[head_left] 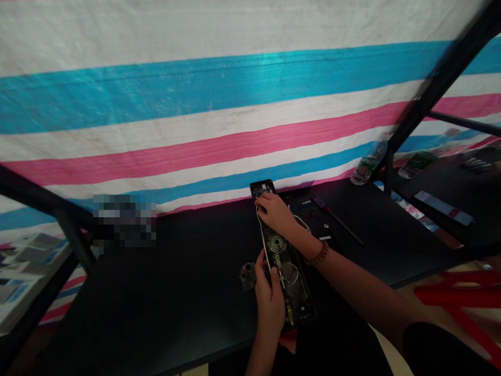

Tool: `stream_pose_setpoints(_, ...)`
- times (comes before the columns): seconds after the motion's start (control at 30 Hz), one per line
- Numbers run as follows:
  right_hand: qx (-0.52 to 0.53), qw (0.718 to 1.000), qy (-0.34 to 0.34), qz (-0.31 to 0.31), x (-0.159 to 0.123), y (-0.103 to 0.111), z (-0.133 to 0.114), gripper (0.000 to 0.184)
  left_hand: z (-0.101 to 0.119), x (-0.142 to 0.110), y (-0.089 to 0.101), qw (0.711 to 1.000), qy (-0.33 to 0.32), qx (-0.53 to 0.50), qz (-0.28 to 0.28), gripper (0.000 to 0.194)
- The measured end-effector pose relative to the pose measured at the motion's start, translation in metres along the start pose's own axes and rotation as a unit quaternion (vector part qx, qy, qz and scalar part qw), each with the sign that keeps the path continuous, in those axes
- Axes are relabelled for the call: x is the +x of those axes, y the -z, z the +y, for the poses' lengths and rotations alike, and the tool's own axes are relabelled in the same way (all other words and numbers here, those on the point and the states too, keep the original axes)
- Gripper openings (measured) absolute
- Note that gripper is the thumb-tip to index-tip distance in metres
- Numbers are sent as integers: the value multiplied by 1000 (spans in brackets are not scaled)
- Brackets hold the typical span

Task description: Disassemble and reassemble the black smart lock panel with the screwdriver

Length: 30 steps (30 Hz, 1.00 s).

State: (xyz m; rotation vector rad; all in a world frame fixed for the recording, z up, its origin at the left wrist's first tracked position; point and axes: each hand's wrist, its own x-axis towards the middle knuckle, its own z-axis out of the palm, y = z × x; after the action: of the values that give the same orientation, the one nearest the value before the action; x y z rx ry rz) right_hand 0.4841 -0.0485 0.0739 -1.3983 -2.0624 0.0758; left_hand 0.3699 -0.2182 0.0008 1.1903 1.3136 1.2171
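A long black lock body (284, 263) lies open on the dark table (164, 292), its brass gears and a white wire showing inside. My left hand (269, 297) is closed on its near left edge, fingers wrapped round the rim by the white wire. My right hand (276, 213) rests on the far end with fingers curled down onto the case, a bead bracelet on the wrist. A small grey metal part (248, 275) lies just left of my left hand.
A red-handled screwdriver (336, 219) and a black plate (313, 216) lie right of the lock. Plastic bottles (368, 163) stand at the back right by a black frame post (430, 89). A striped tarp (195, 104) hangs behind. Red stool (457, 297) at right.
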Motion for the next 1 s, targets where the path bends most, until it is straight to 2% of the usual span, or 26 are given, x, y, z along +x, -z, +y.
stream_pose_setpoints(0.33, 14, 999, -26, 20, -3, 1, -3, 25, 4, 1, 0, 1000, 9, -10, -9, 59)
stream_pose_setpoints(0.5, -36, 999, -12, 3, -4, 2, -8, 19, 4, 1, 1, 1000, 17, -14, -3, 58)
stream_pose_setpoints(0.63, -26, 999, -24, -6, -3, 3, -8, 19, 3, 0, 1, 999, 25, -18, -13, 58)
stream_pose_setpoints(0.83, 31, 998, -24, 39, -5, 0, -3, 16, 6, 0, 1, 1000, 18, 0, -13, 59)
stream_pose_setpoints(1.0, 13, 999, -34, 41, -6, -1, -4, 16, 5, 1, 1, 1000, 17, 3, -13, 57)
